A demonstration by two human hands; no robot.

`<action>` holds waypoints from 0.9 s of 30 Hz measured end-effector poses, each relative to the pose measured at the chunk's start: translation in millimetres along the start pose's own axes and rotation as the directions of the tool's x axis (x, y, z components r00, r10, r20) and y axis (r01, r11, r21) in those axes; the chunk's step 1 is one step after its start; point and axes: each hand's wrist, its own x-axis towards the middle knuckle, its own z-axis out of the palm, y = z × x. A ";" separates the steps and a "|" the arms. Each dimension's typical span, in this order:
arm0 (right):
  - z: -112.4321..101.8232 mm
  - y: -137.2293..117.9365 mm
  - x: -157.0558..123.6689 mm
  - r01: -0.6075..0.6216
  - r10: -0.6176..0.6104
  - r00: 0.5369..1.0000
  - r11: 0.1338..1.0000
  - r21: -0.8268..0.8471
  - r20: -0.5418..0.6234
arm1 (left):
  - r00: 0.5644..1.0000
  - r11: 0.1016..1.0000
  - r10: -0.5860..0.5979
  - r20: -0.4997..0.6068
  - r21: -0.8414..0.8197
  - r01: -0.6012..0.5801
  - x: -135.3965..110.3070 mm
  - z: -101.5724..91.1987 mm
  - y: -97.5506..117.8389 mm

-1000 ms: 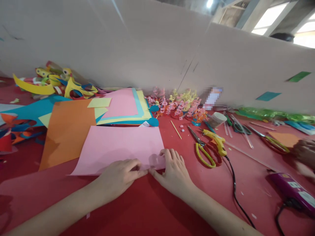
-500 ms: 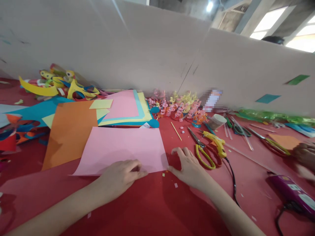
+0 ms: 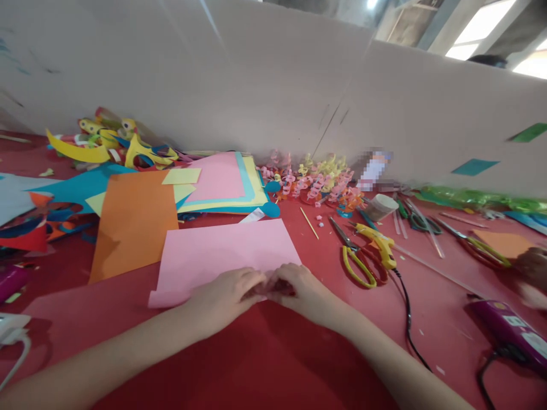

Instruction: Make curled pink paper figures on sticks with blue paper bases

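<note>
A sheet of pink paper (image 3: 213, 253) lies in front of me, its near left corner curling up. My left hand (image 3: 231, 293) is closed at the sheet's near edge, fingertips pinched on the paper. Right beside it, my right hand (image 3: 297, 290) pinches the same edge near the right corner, and the fingertips of both hands almost meet. The bit of edge between the fingers is mostly hidden. To the left, an orange sheet (image 3: 134, 222) lies next to the pink one. Scissors with yellow and red handles (image 3: 356, 259) rest to the right of my right hand.
A yellow glue gun (image 3: 378, 242) with a black cord lies beyond the scissors. Stacked coloured sheets (image 3: 217, 182) and curled paper pieces (image 3: 314, 182) line the back. A purple device (image 3: 508, 330) is at right, near another person's hand (image 3: 534, 270). A white plug (image 3: 15, 327) sits at left.
My right hand has moved left onto the paper's near edge, and my left hand has shifted right to meet it. Both have closed on the edge. The pink sheet has turned slightly.
</note>
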 end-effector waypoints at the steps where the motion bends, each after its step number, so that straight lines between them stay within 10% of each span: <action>1: 2.9 2.6 -0.2 0.007 -0.007 1.000 1.000 -0.013 -0.018 | 0.999 0.999 -0.037 0.004 -0.015 0.037 -2.6 -2.8 -2.4; 14: 6.7 7.6 -2.7 -0.008 0.008 0.998 1.000 0.006 -0.070 | 0.975 0.974 -0.209 0.079 -0.077 0.215 -29.5 -21.4 -12.1; 27: 5.7 -1.7 -8.1 0.063 -0.068 0.996 0.995 -0.083 -0.056 | 0.991 0.993 0.099 0.088 0.057 -0.104 -34.1 -16.7 -15.8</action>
